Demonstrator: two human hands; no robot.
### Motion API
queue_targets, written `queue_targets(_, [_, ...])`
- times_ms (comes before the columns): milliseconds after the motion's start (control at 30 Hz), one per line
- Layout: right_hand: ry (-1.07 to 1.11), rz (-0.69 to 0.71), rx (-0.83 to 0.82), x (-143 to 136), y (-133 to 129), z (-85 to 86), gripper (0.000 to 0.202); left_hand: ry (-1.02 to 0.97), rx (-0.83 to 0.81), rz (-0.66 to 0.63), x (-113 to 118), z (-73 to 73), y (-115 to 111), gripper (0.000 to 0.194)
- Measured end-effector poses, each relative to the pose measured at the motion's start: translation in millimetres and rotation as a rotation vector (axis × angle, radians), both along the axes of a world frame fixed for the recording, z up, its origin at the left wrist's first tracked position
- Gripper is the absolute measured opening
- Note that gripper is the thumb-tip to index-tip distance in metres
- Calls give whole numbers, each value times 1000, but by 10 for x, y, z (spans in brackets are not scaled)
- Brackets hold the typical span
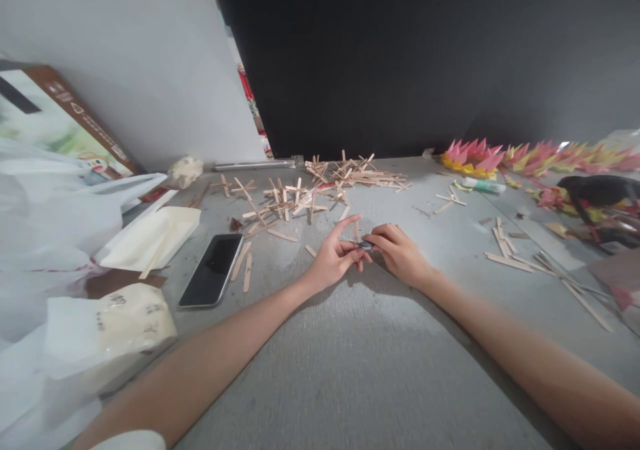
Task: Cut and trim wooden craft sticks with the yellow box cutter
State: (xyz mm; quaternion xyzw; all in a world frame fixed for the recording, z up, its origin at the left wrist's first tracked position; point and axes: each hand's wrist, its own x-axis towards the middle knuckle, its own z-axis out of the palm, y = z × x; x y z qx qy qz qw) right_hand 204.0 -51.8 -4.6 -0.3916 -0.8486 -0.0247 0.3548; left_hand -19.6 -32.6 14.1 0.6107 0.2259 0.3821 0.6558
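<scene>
Near the middle of the table my left hand [330, 262] is closed on a flat wooden craft stick [356, 230], its index finger stretched out beside the wood. The stick's upper end stands up, while its lower part is hidden by fingers. Just to the right, my right hand [399, 253] pinches a small dark, shiny tool [367, 244] against the stick; its exact kind is too small to make out. The two hands nearly touch. Beyond them spreads a pile of wooden sticks [370, 177], several of them joined in crosses.
To the left lie a phone [213, 270], a cream paper tray [175, 227] and white plastic bags [55, 217]. Pink and yellow folded-paper pieces [473, 157], a glue stick [485, 185] and loose sticks [510, 261] are on the right. A black panel [425, 57] stands behind.
</scene>
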Motion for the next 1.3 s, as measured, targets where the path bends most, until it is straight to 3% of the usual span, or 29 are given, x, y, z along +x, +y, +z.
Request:
queue_targets(500, [20,69,-15,22,8,-4,33,54,14,-59,5,-45,17,82])
queue_targets(667, [19,86,-26,26,7,0,32,27,17,-24,9,-33,0,72])
queue_targets(967, [-7,78,-36,21,-22,24,31,68,32,-65,6,-28,8,81])
queue_targets(1300, [37,113,-52,29,-10,61,29,42,44,-47,8,-42,12,73])
